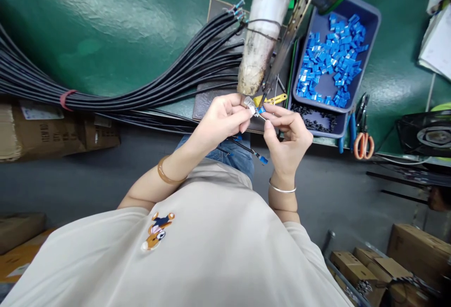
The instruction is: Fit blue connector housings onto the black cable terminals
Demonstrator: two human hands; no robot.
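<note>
My left hand [225, 118] pinches a small silvery connector [249, 104] between thumb and fingertips, just below the tip of a white wrapped pipe. Close against it on the right is a small blue connector piece [260, 110] with pale lines on it. The thumb and fingers of my right hand [288, 131] are closed at the right side of this blue piece. A thin whitish wire [262, 117] runs toward my right thumb. Behind the fingertips lies a yellow flat tool [277, 99]. Below them, a black cable end with a blue connector [262, 159] hangs over my lap.
A bundle of black cables [148, 92] crosses the green table [105, 25]. The wrapped pipe [262, 30] and a metal bracket [287, 39] stand overhead. Rightward are a bin [369, 39] of blue pieces, small black parts [317, 120], orange-handled scissors [363, 145] and a fan [431, 135].
</note>
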